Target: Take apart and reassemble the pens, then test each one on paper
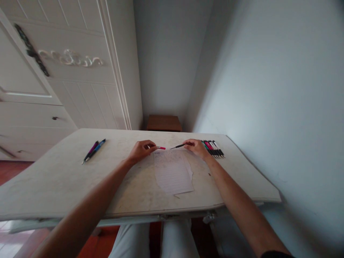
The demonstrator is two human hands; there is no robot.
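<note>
My left hand is closed in a pinch on a pink pen barrel, whose end points right. Facing it, my right hand pinches a black pen part with a thin tip pointing left. A small gap separates the two pieces. Below them lies a torn sheet of lined paper with writing near its top. Just right of my right hand is a row of several pens in green, pink, white and black.
On the table's left lie a purple pen and a blue pen, side by side. The white table meets a wall on the right. A white cabinet stands at the left, and a brown wooden piece is behind the table.
</note>
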